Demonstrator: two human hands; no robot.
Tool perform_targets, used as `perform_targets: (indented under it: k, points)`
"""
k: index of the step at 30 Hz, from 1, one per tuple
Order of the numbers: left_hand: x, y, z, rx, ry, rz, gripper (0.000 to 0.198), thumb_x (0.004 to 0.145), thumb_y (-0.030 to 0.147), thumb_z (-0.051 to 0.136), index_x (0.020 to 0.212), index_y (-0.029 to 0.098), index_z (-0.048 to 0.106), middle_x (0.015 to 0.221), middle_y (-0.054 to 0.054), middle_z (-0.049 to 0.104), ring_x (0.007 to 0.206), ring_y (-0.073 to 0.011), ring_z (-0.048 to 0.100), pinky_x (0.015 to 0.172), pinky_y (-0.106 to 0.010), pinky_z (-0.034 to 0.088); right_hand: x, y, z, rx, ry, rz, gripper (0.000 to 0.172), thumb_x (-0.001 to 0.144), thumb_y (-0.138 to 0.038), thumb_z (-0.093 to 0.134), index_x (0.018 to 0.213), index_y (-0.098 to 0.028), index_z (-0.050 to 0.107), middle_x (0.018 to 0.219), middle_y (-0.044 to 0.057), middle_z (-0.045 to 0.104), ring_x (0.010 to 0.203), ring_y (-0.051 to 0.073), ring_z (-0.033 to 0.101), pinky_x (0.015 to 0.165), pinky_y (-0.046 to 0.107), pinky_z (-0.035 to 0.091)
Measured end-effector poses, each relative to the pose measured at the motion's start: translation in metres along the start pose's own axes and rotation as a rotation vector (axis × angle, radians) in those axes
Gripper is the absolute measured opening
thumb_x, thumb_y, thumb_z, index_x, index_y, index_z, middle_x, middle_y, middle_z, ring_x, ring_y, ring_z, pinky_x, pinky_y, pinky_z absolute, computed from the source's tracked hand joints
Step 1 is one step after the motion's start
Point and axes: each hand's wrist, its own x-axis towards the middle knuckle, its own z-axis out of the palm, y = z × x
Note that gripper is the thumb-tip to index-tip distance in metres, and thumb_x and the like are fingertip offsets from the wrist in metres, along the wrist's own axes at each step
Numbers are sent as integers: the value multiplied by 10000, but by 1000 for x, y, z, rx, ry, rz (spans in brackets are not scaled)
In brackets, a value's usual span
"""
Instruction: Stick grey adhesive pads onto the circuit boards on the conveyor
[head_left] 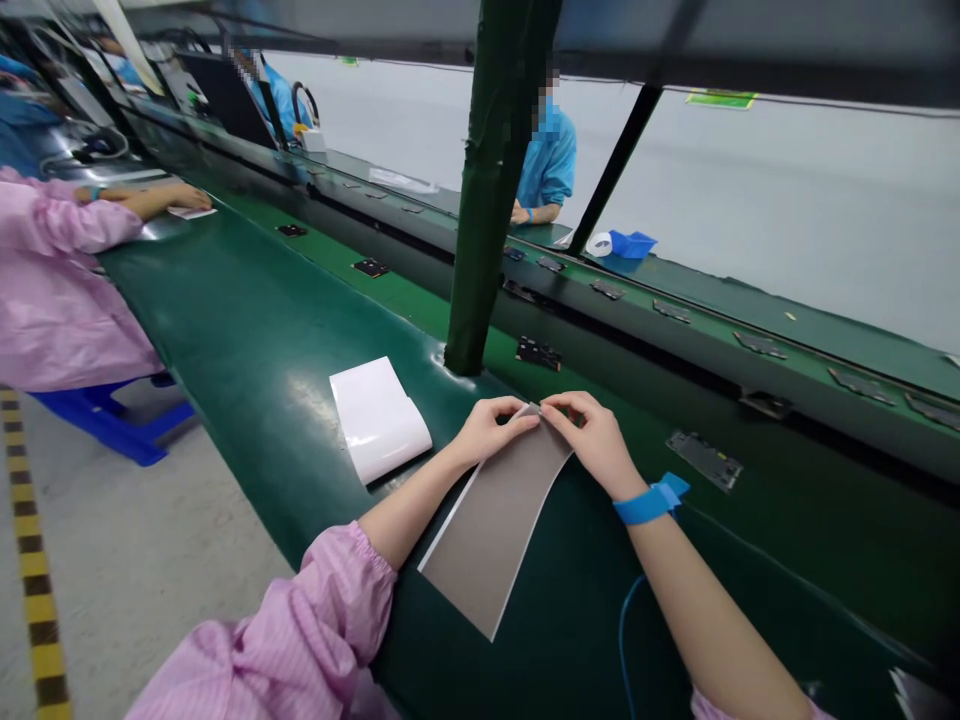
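A long grey-brown sheet with white edges (pixel 499 530) slants across the green bench in front of me, its far end lifted in my fingers. My left hand (pixel 495 430) pinches that far end between thumb and fingers. Close beside it, my right hand (pixel 589 435) pinches the same end near its corner; the fingertips almost meet. A blue wrist strap (pixel 651 503) with a cord circles my right wrist. To the left of my left hand lies a glossy white folded sheet (pixel 381 420).
A green post (pixel 491 200) rises just beyond my hands. Dark circuit boards, such as one on the near track (pixel 705 460), lie along the line behind. A co-worker's pink sleeve (pixel 67 240) is at the left, and a person in blue (pixel 551 160) sits across.
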Motion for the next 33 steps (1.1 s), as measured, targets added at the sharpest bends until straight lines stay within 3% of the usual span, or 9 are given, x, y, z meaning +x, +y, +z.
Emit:
perform_targets:
  k: [11, 16, 19, 22, 28, 33]
  points:
    - [-2, 14, 1, 6, -52, -47, 294, 830, 414, 616, 848, 137, 713, 865, -57, 725, 821, -188, 640, 759, -277, 478, 0, 2, -1, 66, -148, 33, 377, 821, -579, 524, 740, -215, 580, 877, 66, 568, 824, 212, 548, 746, 353, 471]
    - [-1, 19, 0, 42, -46, -86, 295, 832, 414, 606, 776, 140, 699, 798, -42, 705, 762, -172, 615, 713, -267, 459, 0, 5, -11, 23, -191, 41, 374, 842, -569, 499, 741, -214, 558, 880, 67, 550, 820, 212, 548, 765, 361, 468]
    - [-1, 19, 0, 24, -48, -117, 289, 834, 411, 608, 775, 141, 693, 787, -33, 690, 745, -158, 603, 695, -255, 451, 16, 23, -26, -68, -178, 17, 359, 846, -551, 501, 747, -215, 577, 877, 69, 557, 840, 220, 551, 784, 360, 457]
    - [-1, 18, 1, 14, -62, -140, 282, 842, 403, 605, 771, 144, 690, 782, -28, 685, 735, -151, 599, 681, -247, 447, 50, 54, -43, -202, -195, 9, 341, 832, -531, 518, 750, -210, 602, 876, 78, 576, 851, 230, 552, 789, 360, 452]
    - [-1, 19, 1, 30, -72, -181, 274, 843, 411, 608, 787, 158, 698, 803, -31, 706, 760, -171, 628, 683, -258, 465, 124, 106, -59, -408, -357, 159, 203, 825, -352, 535, 756, -187, 632, 869, 87, 628, 802, 221, 572, 755, 353, 447]
    - [0, 22, 1, 54, -85, -170, 257, 853, 396, 596, 780, 175, 706, 824, -30, 727, 760, -171, 648, 672, -255, 477, 138, 135, -62, -329, -436, 151, 257, 794, -438, 554, 762, -203, 655, 816, 70, 663, 761, 221, 597, 681, 332, 454]
